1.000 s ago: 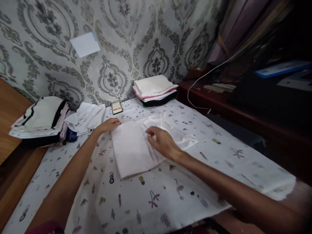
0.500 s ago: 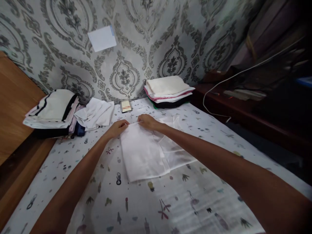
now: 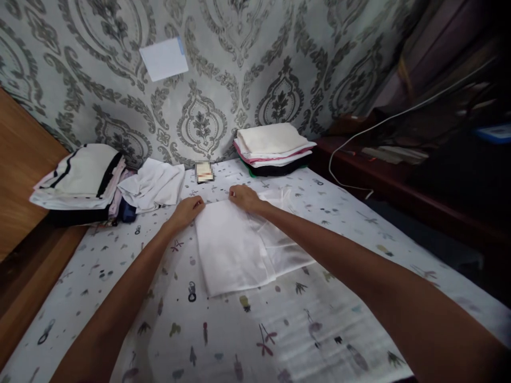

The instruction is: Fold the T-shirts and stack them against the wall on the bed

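A thin white garment [image 3: 231,252] lies part folded on the patterned bed sheet [image 3: 223,340], its left part in a neat panel and its looser part spread out to the right. At the far left corner of that panel, my left hand [image 3: 187,211] has its fingers closed on the edge. My right hand [image 3: 244,199] is curled over the far edge, a short way to the right, fingers bent together on the fabric. My right forearm crosses above the looser part and hides some of it.
Folded clothes [image 3: 85,175] are stacked at the left, beside a crumpled white cloth [image 3: 154,186]. Another folded stack [image 3: 275,146] stands against the wall. A small blurred packet [image 3: 205,172] sits between them. A white cable [image 3: 355,135] hangs by the dark furniture at the right.
My right hand has lifted and curled slightly at the far edge, and my left hand has drawn a little to the left. The view has shifted slightly.
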Tool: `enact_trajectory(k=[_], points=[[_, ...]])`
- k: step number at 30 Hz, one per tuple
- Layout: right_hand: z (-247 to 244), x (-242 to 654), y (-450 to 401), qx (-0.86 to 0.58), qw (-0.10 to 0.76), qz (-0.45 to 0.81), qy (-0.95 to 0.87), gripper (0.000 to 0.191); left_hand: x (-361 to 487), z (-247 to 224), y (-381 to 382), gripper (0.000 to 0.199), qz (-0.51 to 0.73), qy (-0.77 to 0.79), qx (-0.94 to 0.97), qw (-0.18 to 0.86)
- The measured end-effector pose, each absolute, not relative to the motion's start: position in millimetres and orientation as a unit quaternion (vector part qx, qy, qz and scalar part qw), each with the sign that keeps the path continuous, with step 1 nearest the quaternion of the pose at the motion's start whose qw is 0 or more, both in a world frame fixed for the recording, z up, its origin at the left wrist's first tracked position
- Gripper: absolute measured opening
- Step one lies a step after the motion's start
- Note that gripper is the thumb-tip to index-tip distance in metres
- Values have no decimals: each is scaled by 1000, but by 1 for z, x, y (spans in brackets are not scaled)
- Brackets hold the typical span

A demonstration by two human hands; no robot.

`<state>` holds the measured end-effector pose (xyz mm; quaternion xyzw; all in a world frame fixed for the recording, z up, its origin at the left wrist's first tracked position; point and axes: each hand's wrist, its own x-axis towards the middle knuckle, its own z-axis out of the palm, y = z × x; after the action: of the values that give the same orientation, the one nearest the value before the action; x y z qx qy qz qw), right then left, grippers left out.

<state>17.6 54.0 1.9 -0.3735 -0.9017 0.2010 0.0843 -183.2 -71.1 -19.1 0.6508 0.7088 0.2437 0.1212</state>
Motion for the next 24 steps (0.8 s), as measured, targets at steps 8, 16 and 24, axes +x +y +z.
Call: enact_trajectory(k=[8,16,24], points=[[4,38,40,-389,138,189,-891,28,-171,-12,-90,24,218,735,641,36],[17,143,-45,-383,129,244,-881,42,-73,14,-168,26,193,612,755,131],[7,162,-81,-412,54,324,-850,44,-32,-10,-201,28,97,565,817,60]])
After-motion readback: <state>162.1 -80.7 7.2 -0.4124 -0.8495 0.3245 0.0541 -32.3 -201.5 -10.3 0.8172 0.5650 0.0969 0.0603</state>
